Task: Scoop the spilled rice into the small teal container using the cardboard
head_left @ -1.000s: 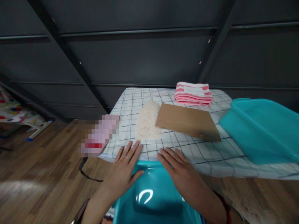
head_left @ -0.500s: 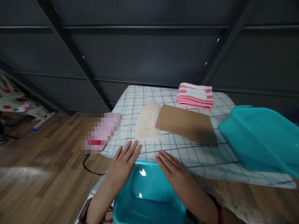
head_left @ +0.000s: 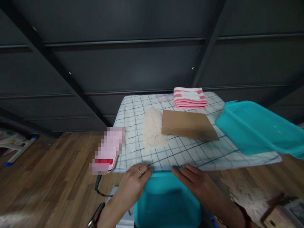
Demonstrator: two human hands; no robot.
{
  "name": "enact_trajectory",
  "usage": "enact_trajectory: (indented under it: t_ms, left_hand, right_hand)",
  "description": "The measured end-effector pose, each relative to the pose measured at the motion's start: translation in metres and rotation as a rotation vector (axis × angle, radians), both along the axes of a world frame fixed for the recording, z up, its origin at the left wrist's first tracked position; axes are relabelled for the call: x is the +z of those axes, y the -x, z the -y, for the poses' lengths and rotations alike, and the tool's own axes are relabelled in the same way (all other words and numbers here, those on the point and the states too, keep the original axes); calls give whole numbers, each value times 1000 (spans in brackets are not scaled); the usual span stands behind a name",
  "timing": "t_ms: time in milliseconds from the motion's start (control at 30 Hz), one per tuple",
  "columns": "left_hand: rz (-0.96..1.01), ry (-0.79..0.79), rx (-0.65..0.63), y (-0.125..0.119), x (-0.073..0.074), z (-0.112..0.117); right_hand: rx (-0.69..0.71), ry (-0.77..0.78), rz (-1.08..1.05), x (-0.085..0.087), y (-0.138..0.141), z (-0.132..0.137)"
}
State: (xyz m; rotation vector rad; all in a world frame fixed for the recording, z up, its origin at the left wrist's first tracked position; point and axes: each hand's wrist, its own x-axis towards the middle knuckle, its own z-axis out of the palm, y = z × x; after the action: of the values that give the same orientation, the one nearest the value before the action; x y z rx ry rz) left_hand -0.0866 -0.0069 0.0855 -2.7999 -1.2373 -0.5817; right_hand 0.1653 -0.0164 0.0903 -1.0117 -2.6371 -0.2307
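Dark panelled wall [head_left: 128,66] across the back, wood floor [head_left: 59,177] either side. Bench [head_left: 133,110] in front of me, covered with a white checked cloth [head_left: 187,152]. Right end of bench: translucent teal tub [head_left: 251,129], mouth facing up, rim sticking out past the cloth's edge in this view. Directly below the bench's near edge: second teal basin [head_left: 167,193], centred between my forearms, far rim right up against the cloth hem; what supports it is hidden. Mid-bench, flat brown cardboard sheet [head_left: 188,124], left end against the white grain pile [head_left: 154,128], which looks like rice. Folded pink-and-white striped towel [head_left: 190,98] behind the cardboard, apart from it. Pink item [head_left: 110,145] at the bench's left edge, pixelated, can't ID it; black cable [head_left: 97,183] showing just below. My left hand [head_left: 135,179] is at the basin's far left corner, fingers bent over at the hem, thumb alongside. Right hand [head_left: 192,179] mirrors it at the far right corner, fingers bent and close together. Can't tell whether either is pinching rim or cloth, or just resting there. Red bracelet [head_left: 243,212] on right wrist, ring [head_left: 139,170] on a left finger.
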Motion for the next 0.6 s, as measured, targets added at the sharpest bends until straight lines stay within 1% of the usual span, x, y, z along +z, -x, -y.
enact_trajectory:
  t_ms: [100,167,233,300,367,433,500,600]
  left_hand:
    - [40,139,18,-3,3,-1]
    - [75,236,50,-6,7,-2]
    - [119,315,74,-8,13,-5]
    - [157,402,99,-7,20,-8]
    - [165,509,122,-5,29,-12]
    - [138,594,134,-3,36,-16]
    - [95,628,153,-2,40,-17]
    - [58,613,172,0,37,-15]
  right_hand:
    - [20,-5,-58,3,-6,2]
    - [16,33,-98,6,-8,-2]
    - [24,131,-126,10,-9,-10]
    - [52,268,-139,14,-8,-21]
    - [102,399,-163,17,-6,-33]
    - [142,494,-196,19,-4,-42]
    - [165,556,-224,18,-3,-46]
    - [139,580,-251,14,-1,-42]
